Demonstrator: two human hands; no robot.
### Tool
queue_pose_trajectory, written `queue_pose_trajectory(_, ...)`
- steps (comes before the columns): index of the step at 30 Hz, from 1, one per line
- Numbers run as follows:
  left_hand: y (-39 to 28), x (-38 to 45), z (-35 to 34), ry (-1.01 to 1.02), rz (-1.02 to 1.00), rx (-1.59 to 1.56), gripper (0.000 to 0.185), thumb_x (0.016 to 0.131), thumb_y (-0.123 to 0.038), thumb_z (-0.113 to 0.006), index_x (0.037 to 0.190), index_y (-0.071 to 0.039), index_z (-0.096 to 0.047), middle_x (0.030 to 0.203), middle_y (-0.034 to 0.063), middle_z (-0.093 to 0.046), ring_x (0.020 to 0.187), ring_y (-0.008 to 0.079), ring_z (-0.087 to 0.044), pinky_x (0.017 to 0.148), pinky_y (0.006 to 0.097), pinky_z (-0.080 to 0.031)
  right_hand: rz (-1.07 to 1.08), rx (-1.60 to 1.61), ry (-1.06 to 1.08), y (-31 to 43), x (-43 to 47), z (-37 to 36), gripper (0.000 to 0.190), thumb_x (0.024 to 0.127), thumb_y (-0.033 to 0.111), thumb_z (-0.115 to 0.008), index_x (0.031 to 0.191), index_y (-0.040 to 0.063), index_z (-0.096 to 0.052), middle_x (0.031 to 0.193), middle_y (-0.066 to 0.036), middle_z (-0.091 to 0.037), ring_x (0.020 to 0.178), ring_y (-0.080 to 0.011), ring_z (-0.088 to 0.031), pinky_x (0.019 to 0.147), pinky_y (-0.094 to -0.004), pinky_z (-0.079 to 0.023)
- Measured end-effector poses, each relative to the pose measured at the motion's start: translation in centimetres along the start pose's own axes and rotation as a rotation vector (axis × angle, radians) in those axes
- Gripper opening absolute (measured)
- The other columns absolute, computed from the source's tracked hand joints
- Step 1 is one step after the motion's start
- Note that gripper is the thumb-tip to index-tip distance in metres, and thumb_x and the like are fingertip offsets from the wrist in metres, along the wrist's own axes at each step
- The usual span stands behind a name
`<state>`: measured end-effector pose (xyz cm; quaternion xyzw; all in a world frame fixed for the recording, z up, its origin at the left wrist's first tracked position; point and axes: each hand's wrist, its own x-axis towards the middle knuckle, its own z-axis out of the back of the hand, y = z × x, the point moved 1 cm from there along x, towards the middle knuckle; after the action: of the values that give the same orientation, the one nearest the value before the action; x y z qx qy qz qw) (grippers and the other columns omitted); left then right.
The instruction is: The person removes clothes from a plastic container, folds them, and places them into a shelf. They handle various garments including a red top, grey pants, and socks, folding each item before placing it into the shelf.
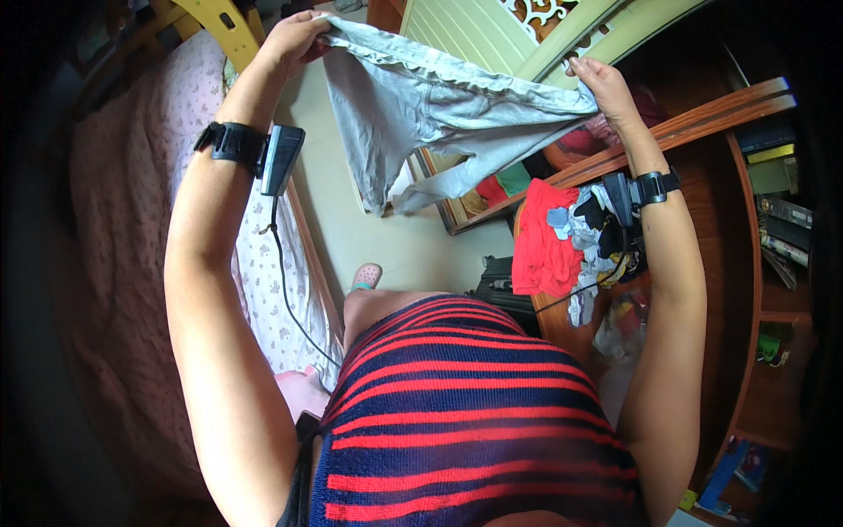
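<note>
Both arms reach forward and hold up a pair of light grey cloth trousers (pixel 461 109) by the gathered waistband. My left hand (pixel 299 41) grips one end of the waistband, fingers closed on the fabric. At the other end, my right hand (pixel 602 85) pinches the cloth between thumb and fingers. The waistband is stretched between the hands, and both legs hang down, creased. Down at the right, a red garment (pixel 545 244) lies on a wooden surface beside a heap of mixed clothes (pixel 593 224).
A bed with a floral sheet (pixel 263 283) runs along the left. Wooden shelves (pixel 747 277) with books stand at the right. A louvred door panel (pixel 461 33) is ahead, and a clear plastic bag (pixel 619 329) sits below the clothes. Cables hang from devices strapped to both forearms.
</note>
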<state>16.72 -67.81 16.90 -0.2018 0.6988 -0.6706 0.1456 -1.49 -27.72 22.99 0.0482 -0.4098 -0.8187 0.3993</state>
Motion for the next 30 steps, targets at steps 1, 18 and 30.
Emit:
queue_pose_trajectory(1,0.4,-0.1,0.3,-0.021,-0.002,-0.009,0.011,0.089,-0.015,-0.053,0.095,-0.011,-0.061,0.067,-0.0055,-0.052,0.058,0.0051,-0.051,0.063,0.0221,-0.051,0.0,-0.013,-0.011,-0.3,-0.2,0.2,0.03,0.089,0.031,-0.056,0.083,0.003,-0.065,0.077,0.004,-0.058,0.074,-0.0048,-0.047,0.071,-0.0202,-0.038)
queue_pose_trajectory(18,-4.1,-5.4,-10.8,0.412,-0.021,-0.107,0.027,0.085,-0.028,-0.058,0.101,-0.006,-0.057,0.084,0.0053,-0.058,0.076,0.0126,-0.056,0.068,0.0267,-0.047,0.261,0.011,0.201,5.1,0.9,-7.1,0.059,0.083,0.027,-0.062,0.133,0.007,-0.038,0.114,-0.012,-0.054,0.108,-0.0173,-0.052,0.093,-0.0287,-0.039)
queue_pose_trajectory(30,6.6,-6.0,-11.8,0.605,-0.378,0.245,0.065,0.076,-0.049,-0.065,0.121,-0.003,-0.051,0.109,0.0144,-0.059,0.105,0.0236,-0.054,0.091,0.0372,-0.043,0.083,0.391,0.031,12.2,1.4,0.2,0.025,0.087,0.018,-0.058,0.106,0.001,-0.059,0.097,-0.006,-0.061,0.088,-0.0166,-0.057,0.079,-0.03,-0.047)
